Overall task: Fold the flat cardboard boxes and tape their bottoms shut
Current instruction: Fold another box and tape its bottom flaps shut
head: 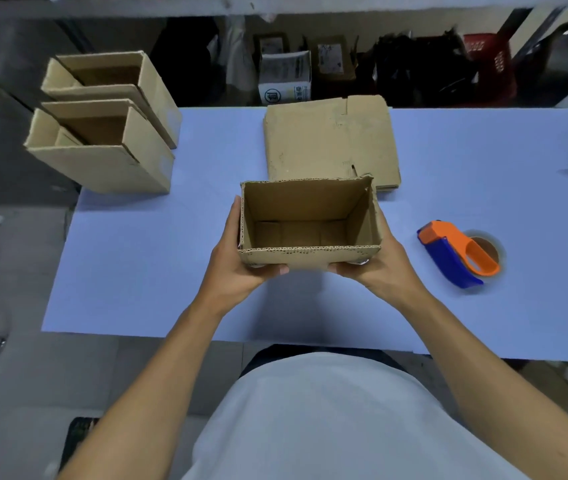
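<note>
Two hands hold one erected cardboard box above the near middle of the blue table, its open mouth facing up toward the camera and its long axis running left to right. The left hand grips the box's left end, the right hand its right end, thumbs curled under the near wall, so the box sits squarely between both grips. Its floor looks closed; glossy tape seems to peek out at the lower corners, so this one is probably finished. Two folded boxes stand well to the left, nearer the left hand, a likely destination. The flat stack lies just beyond the box, and the tape dispenser rests to the right, nearer the right hand.
</note>
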